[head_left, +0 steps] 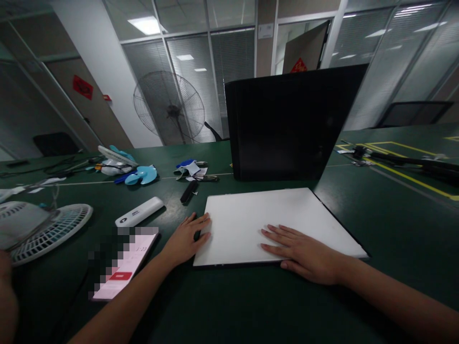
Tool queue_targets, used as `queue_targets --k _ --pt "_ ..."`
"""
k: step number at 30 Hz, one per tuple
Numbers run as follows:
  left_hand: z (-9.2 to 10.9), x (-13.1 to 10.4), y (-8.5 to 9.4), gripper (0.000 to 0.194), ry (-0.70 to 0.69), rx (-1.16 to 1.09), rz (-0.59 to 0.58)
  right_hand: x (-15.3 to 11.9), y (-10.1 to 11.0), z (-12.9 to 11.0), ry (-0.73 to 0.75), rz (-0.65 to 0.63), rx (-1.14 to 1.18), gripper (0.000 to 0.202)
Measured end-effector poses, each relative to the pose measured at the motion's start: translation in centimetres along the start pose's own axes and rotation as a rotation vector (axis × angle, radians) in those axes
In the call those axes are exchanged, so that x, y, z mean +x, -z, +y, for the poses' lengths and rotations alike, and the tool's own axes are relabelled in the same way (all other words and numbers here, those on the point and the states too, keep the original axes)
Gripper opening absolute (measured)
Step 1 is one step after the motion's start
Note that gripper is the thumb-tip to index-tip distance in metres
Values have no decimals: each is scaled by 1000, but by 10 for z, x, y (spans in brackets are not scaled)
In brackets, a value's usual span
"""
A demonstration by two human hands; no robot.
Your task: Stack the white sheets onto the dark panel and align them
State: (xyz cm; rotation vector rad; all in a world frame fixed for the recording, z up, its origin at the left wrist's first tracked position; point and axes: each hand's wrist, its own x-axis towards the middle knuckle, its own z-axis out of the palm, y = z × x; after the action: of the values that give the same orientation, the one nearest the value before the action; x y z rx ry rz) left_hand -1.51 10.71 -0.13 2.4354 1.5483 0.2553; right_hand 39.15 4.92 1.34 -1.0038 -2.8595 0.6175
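Note:
A flat white rectangular panel (247, 215) with thin dark edges lies on the dark green table in front of me. My left hand (184, 241) is at its left edge, fingers apart, with the fingertips touching the white surface. On the front right part of the panel my right hand (304, 253) rests flat with fingers stretched out, the thumb by the near edge. Neither hand grips anything. Behind the panel stands a large black panel (290, 129), upright and leaning slightly; it looks like a screen.
On the left lie a phone (124, 267) with a lit screen, a white power bank (139, 212) and a white fan (53, 234). Farther back are blue fan blades (141, 176), a small black object (189, 192) and scraps. Black bars (405, 162) lie at the right. Part of another arm (7, 296) shows lower left.

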Motion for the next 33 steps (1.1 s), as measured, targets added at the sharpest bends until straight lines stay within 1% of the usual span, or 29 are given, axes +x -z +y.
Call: queue_targets --k 4,6,8,11,13,15,19,21,23,26,29,33 --pt "1 0 0 55 -3 -1 18 -1 -4 3 28 21 -11 63" --pt "1 -1 0 58 -1 2 20 -2 -6 5 24 35 -40 62" --pt "1 -2 1 59 -1 7 15 -3 -7 7 18 84 -63 64" --pt "1 -2 2 53 0 25 -11 -4 -7 8 22 197 -130 66" --pt "1 -1 3 51 -1 36 -23 -4 -8 8 51 256 -210 64" --pt "0 -1 3 51 -5 42 -22 -4 -9 6 113 322 -281 55" --pt "1 0 3 51 -12 47 -15 -3 -12 0 308 512 -388 28" --pt "1 -1 3 52 -9 44 -14 -3 -12 -4 404 589 -460 20" --pt "1 -1 3 52 -5 40 -15 -3 -12 -7 500 626 -537 19" --pt "-5 0 1 49 -21 14 -11 -4 -9 -11 600 628 -636 23" --pt "-15 2 0 56 -54 -42 7 -7 -4 -14 614 633 -677 27" --pt "-24 2 2 70 -68 -86 4 -12 2 -17 599 694 -716 30"
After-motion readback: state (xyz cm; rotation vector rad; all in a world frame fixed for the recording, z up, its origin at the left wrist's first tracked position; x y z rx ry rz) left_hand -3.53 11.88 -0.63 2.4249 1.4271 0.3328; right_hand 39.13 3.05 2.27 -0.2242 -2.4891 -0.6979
